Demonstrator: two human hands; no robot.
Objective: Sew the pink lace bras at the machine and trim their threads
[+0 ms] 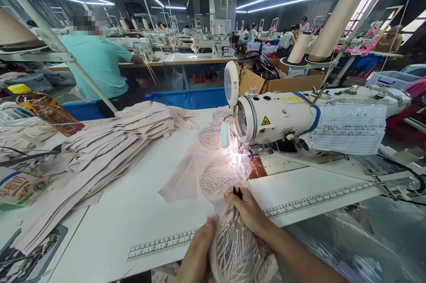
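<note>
A pale pink lace fabric (216,176) runs from under the lit needle area of the white sewing machine (276,116) down over the table's front edge. My right hand (248,212) pinches its edge, with a small dark pointed tool (237,193) showing between the fingers. Lower and to the left, my left hand (199,247) holds the fabric's left edge, thumb on top and the other fingers hidden beneath. Between both hands the lace (236,247) bunches and hangs down.
Stacked pink fabric strips (133,127) cover the table's left side, near a bottle (46,109) and a carton (20,187). A metal tray (43,247) lies front left. Thread cones (339,21) stand right. A person (96,63) sits beyond the table.
</note>
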